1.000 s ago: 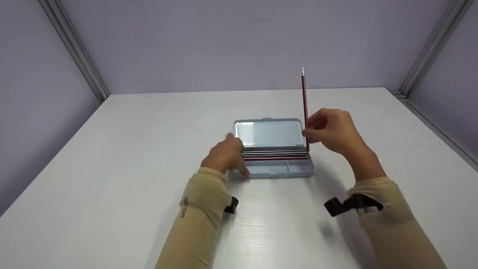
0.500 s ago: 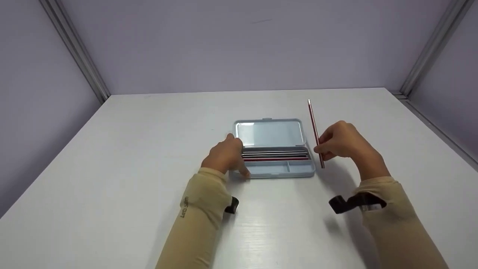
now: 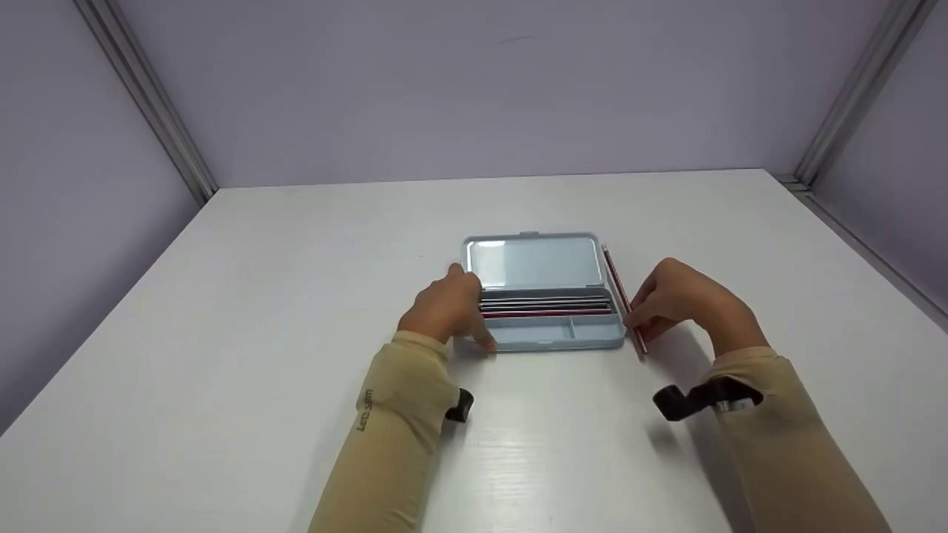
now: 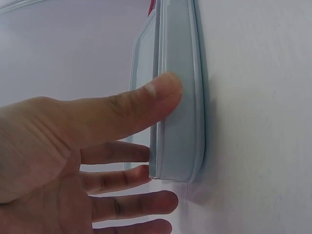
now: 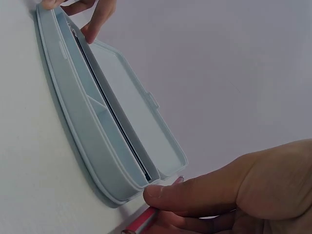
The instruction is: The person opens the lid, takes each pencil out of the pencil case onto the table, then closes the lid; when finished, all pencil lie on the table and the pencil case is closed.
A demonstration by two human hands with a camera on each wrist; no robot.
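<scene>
A light blue pencil case lies open mid-table, its lid tipped back. Several pencils, red and dark, lie in its long compartment. My left hand holds the case's left end, thumb on the front wall and fingers round the end. My right hand pinches a red pencil, which lies low along the case's right end, by the table. In the right wrist view the red pencil shows under my thumb beside the case.
The white table stretches wide on all sides of the case. Lilac walls with metal frame posts close in the back and both sides. Black camera mounts sit on both wrists.
My right hand brought the red pencil down from upright above the case's right end and laid it low beside that end. The left hand and the case stayed put.
</scene>
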